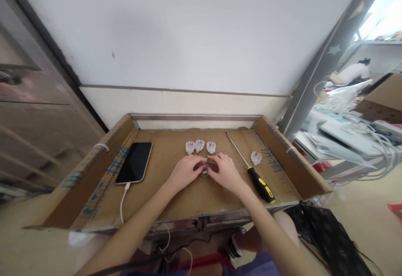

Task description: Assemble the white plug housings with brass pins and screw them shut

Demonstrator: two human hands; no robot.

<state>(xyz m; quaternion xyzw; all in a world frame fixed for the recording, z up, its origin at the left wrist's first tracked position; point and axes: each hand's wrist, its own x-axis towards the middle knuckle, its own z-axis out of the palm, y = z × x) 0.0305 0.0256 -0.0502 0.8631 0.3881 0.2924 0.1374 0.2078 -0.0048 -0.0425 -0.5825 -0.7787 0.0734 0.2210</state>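
My left hand [185, 172] and my right hand [223, 171] meet at the middle of a cardboard-lined tray [103, 184]. Both have their fingers curled round a small clear plastic plug part [204, 170] between them. Most of that part is hidden by the fingers. Just beyond the hands stand three clear plug parts [200, 146] in a row. Another clear plug part [256, 157] lies alone to the right. A screwdriver [251, 171] with a black and yellow handle lies right of my right hand.
A black phone [135, 162] on a white charging cable lies at the tray's left. The tray's cardboard sides rise on left and right. A white wall stands behind. A metal post [326, 54] and a cluttered bench are at the right.
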